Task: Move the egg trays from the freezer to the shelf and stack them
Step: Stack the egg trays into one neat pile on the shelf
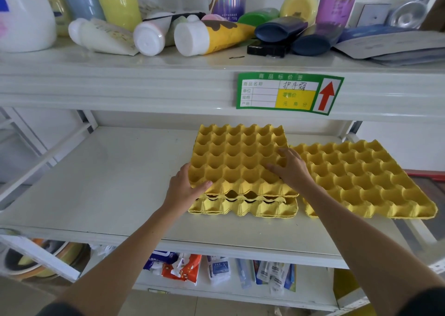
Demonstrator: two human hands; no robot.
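Egg trays, yellow, are sitting on the middle shelf (108, 183) of a white rack. A stack of egg trays (243, 205) is lying near the shelf's front edge, right of centre. The top tray (238, 156) is resting on that stack slightly askew, its front edge sitting raised above the trays beneath, with dark gaps showing between the layers.

The left hand (185, 188) is gripping the top tray at its front-left corner, thumb lying over the rim and fingers curled beneath or behind the edge. The right hand (292, 166) is lying on the tray's right side, fingers spread and pressing flat into the cups, not closed around anything.

A separate single tray (361, 178) is lying flat just beside the stack to the right, its left edge touching or almost touching the stack; contact cannot be confirmed.

Above, the upper shelf is carrying toppled bottles and tubes (209, 36). A green price label (289, 93) with a red arrow is sticking to its front lip. Packaged goods (183, 267) are lying on the lower shelf.
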